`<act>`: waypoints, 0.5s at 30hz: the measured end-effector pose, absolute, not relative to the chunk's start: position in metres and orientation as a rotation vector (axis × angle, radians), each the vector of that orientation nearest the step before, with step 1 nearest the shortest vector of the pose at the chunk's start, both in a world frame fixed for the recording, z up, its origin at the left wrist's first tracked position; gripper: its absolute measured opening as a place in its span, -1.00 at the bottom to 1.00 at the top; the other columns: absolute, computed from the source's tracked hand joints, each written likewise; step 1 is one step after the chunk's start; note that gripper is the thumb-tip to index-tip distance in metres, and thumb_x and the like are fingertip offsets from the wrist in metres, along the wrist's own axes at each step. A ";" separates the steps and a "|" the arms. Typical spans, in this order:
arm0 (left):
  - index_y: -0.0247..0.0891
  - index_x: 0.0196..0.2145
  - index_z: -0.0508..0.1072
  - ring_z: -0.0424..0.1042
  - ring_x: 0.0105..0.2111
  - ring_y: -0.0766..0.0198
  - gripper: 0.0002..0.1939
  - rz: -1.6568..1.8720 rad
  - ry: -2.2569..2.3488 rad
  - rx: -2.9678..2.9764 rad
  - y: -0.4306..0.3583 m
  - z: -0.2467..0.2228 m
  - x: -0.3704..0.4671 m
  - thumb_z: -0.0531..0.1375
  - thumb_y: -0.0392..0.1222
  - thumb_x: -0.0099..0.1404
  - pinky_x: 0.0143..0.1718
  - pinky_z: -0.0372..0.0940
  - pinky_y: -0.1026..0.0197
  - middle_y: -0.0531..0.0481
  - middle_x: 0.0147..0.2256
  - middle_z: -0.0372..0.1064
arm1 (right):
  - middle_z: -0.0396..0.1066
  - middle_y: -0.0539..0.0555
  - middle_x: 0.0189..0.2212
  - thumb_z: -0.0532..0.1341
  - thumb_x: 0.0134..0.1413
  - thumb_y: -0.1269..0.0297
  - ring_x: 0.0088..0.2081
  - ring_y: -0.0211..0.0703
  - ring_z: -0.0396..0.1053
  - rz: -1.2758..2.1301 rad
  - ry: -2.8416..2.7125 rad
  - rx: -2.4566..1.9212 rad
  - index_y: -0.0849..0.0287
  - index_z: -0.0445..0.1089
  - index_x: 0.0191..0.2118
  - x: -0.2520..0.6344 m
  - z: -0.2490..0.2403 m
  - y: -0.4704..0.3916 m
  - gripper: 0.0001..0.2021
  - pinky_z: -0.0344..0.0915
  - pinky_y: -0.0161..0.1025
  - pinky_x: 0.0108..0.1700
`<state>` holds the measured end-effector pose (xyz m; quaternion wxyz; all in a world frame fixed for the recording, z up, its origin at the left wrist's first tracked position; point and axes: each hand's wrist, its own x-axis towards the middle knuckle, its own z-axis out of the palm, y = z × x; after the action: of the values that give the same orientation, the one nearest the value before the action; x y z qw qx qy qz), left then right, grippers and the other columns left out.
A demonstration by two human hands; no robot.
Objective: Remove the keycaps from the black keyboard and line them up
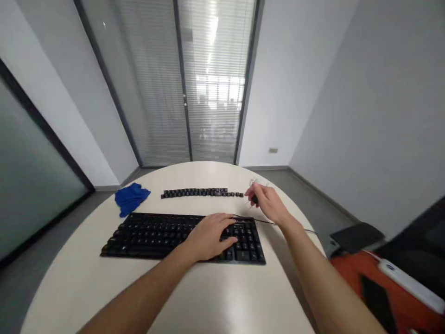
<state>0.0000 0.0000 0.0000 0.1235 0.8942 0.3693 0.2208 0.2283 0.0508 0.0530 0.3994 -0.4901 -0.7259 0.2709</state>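
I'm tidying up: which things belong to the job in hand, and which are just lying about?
In use, apparently:
keyboard, under the left hand
small dark piece, in the right hand
row of loose keycaps

Probably just lying about:
blue cloth
white power strip

Behind the desk [215, 297], bright light [219, 88] is glowing through blinds [219, 127]; right of it, a pale wall [351, 120] is meeting grey floor [313, 197].

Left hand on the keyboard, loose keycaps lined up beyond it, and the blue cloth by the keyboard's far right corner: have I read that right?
Not quite: the head view shows the blue cloth by the far left corner of the keyboard. The left hand is on the keyboard, with loose keycaps lined up beyond it.
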 end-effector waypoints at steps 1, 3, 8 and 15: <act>-0.16 0.11 0.37 0.25 0.18 0.08 -0.56 0.649 1.078 2.597 0.000 0.000 0.000 0.17 0.01 0.32 0.25 0.11 -0.02 -0.06 0.18 0.29 | 0.39 0.02 -0.58 -0.10 0.31 -0.14 -0.54 -0.26 0.35 0.692 -1.906 -1.223 0.20 0.38 -0.44 0.228 0.053 0.049 -0.43 0.25 -0.33 -0.40; -0.15 0.10 0.37 0.26 0.17 0.08 -0.56 0.663 1.078 2.580 0.001 -0.001 0.000 0.18 0.01 0.31 0.24 0.12 -0.02 -0.06 0.17 0.30 | 0.37 0.01 -0.63 -0.06 0.31 -0.13 -0.56 -0.26 0.35 0.696 -2.018 -1.201 0.20 0.37 -0.51 0.226 0.052 0.047 -0.43 0.25 -0.32 -0.37; -0.15 0.07 0.39 0.29 0.14 0.07 -0.57 0.709 1.077 2.562 0.001 -0.002 -0.001 0.21 0.00 0.29 0.22 0.15 -0.03 -0.07 0.15 0.33 | 0.41 0.01 -0.61 0.00 0.30 -0.09 -0.55 -0.24 0.38 0.680 -2.148 -1.223 0.19 0.38 -0.52 0.224 0.046 0.049 -0.47 0.25 -0.32 -0.35; -0.15 0.06 0.41 0.31 0.12 0.04 -0.58 0.738 1.057 2.545 0.000 -0.001 -0.001 0.23 -0.02 0.27 0.19 0.17 -0.06 -0.09 0.14 0.34 | 0.40 0.00 -0.63 -0.02 0.32 -0.06 -0.55 -0.25 0.33 0.648 -2.235 -1.220 0.20 0.39 -0.55 0.220 0.050 0.044 -0.45 0.21 -0.32 -0.37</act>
<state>-0.0012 -0.0001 -0.0007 0.1435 0.8828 0.3667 0.2561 0.2196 0.0440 0.0496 0.2543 -0.4490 -0.8227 0.2387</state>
